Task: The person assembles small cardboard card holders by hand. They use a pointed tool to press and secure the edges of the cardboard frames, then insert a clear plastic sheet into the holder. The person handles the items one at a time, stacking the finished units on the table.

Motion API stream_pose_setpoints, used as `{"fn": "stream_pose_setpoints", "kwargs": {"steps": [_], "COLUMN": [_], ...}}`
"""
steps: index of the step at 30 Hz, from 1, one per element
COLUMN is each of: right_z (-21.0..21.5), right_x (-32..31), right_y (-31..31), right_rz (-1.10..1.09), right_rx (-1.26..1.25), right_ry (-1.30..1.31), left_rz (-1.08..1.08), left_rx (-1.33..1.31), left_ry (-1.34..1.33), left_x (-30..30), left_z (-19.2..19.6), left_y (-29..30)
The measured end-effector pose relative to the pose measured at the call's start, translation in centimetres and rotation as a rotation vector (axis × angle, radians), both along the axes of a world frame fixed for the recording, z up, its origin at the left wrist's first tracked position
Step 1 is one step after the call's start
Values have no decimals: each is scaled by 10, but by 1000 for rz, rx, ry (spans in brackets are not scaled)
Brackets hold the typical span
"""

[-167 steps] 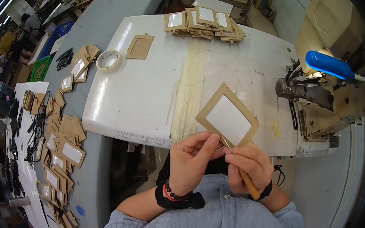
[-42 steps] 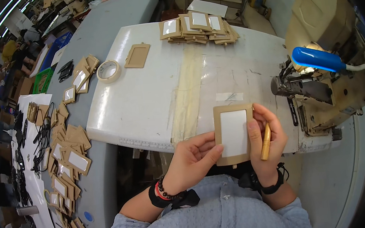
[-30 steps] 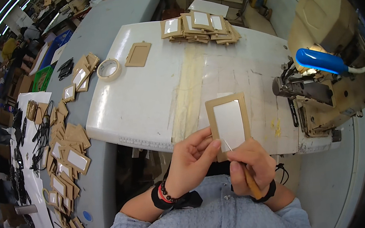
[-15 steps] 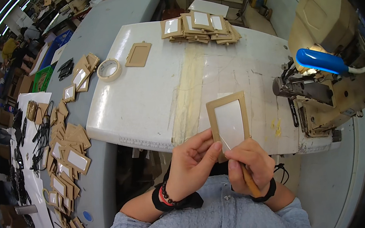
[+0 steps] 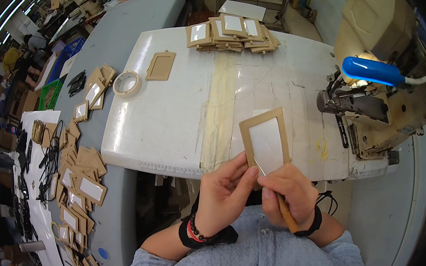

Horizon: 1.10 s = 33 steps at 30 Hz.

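Note:
A tan card holder with a rectangular window stands tilted up over the white table in front of me. My left hand is closed on its lower left edge, pinching it between thumb and fingers. In my right hand sits an awl with a wooden handle. Its thin metal shaft slants across the lower left part of the window, near my left thumb. Whether the tip goes under the frame's edge is too small to tell. My right fingers hide the holder's lower right corner.
Stacked card holders lie at the table's far edge. A single tan frame and a tape roll lie far left. A sewing machine with a blue lamp stands right. More holders cover the grey side table.
My right hand and the awl have shifted slightly left. The card holder remains in my left hand at nearly the same place.

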State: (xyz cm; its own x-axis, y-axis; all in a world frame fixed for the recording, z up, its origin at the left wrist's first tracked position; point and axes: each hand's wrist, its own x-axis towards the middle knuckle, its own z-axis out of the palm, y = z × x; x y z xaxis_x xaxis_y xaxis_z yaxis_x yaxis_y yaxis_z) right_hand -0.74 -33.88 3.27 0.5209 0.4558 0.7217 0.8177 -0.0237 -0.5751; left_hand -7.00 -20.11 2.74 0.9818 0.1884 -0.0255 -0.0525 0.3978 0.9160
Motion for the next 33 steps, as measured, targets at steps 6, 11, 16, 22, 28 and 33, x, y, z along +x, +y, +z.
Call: {"fn": "stream_pose_setpoints", "kwargs": {"steps": [6, 11, 16, 22, 28, 33], "right_z": [2, 10, -8, -21, -7, -7], "right_x": [7, 18, 35, 21, 53, 47], "right_y": [-1, -21, -20, -15, -29, -23], "right_rz": [106, 292, 617, 644, 621, 585], "right_rx": [15, 66, 526, 671, 260, 326], "right_ry": [96, 1134, 1631, 1517, 1554, 1499], "left_rz": [146, 134, 179, 212, 81, -2], "left_rx": [360, 493, 411, 456, 630, 437], "left_ry": [-25, -44, -88, -83, -71, 74], "left_x": [-1, -2, 2, 0, -1, -1], "left_z": [-13, -29, -24, -20, -5, -3], "left_y": [-2, 3, -4, -4, 4, 3]}}
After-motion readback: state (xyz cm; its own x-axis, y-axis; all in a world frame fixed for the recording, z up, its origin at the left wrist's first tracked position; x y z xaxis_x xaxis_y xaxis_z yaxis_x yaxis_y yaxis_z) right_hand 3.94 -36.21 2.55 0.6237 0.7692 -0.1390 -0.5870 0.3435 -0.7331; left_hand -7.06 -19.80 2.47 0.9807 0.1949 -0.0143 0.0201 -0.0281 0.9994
